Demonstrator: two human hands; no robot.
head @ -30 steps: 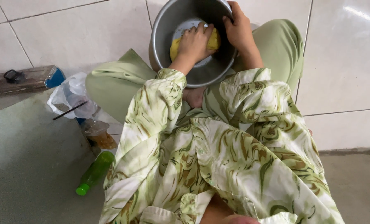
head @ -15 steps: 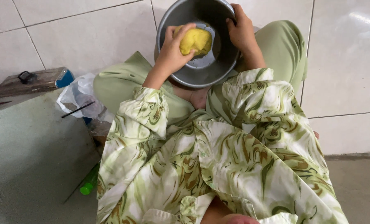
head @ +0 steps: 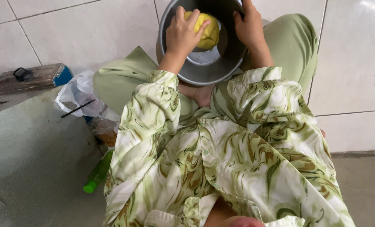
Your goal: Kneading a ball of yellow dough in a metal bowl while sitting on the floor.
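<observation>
Sleeves: loose patterned cuffs (head: 162, 84) hang near the bowl rim; could dip in.
Left hand (head: 183, 35): fingers wrapped over yellow dough ball (head: 208, 31); may slip.
Right hand (head: 248, 27): fingers gripping metal bowl (head: 204, 69) rim; lap-perched bowl might tip.

A home floor: white tiles (head: 90, 38), metal bowl (head: 204, 69), plastic bag (head: 76, 94).

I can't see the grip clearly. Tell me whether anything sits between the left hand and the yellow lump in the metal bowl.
Nothing visible does. The left hand lies directly on the yellow lump, fingers curled over its top, inside the metal bowl. The right hand grips the bowl's rim, off to the side of the lump.
</observation>
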